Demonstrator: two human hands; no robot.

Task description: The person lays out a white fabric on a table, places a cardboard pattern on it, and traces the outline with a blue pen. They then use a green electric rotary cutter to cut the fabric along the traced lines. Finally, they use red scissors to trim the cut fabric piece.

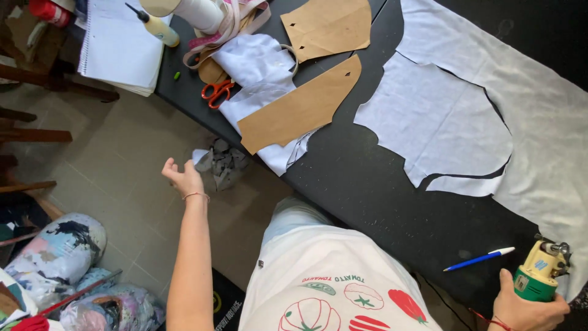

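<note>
My left hand [184, 179] reaches out over the tiled floor, palm up, with its fingers spread. A small pale fabric scrap [201, 159] is just beyond the fingertips, above a pile of grey scraps [225, 164] on the floor. My right hand [527, 309] grips a green and yellow electric fabric cutter [540, 273] at the near right of the black table [355, 184]. A cut piece of white fabric [438, 116] lies on the table, beside the larger white sheet [545, 129] it came from.
Two brown paper patterns [300, 110] [327, 27] lie on white cloth at the table's far end. Orange scissors [217, 92], a pink tape measure [226, 27], a glue bottle [158, 26] and a notebook [116, 43] are nearby. A blue pen [481, 258] lies near the cutter. Stuffed fabric bags [61, 251] sit on the floor.
</note>
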